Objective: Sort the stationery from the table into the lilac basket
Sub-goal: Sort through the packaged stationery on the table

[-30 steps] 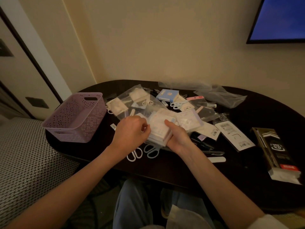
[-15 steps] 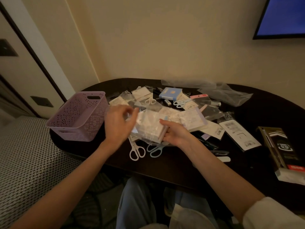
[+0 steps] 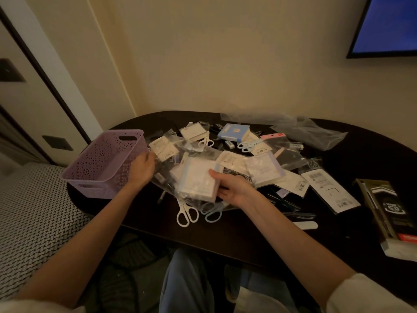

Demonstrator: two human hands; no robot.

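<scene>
Notepad block [image 3: 198, 179]: light, stiff, slippery wrapper; my right hand [image 3: 234, 188] clamps its edges, my left hand [image 3: 142, 168] pinches loose plastic beside lilac basket [image 3: 101, 163].

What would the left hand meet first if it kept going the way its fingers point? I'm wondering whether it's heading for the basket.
Probably not the lilac basket: the left hand points up-right, toward a clear bagged packet.

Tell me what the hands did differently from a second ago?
The left hand let go of the wrapped notepad block and swung left to the near wall of the lilac basket, dragging a clear plastic bag along. The right hand kept hold of the block and lifted it slightly. The white scissors, blue scissors and the rest of the pile stayed put.
</scene>
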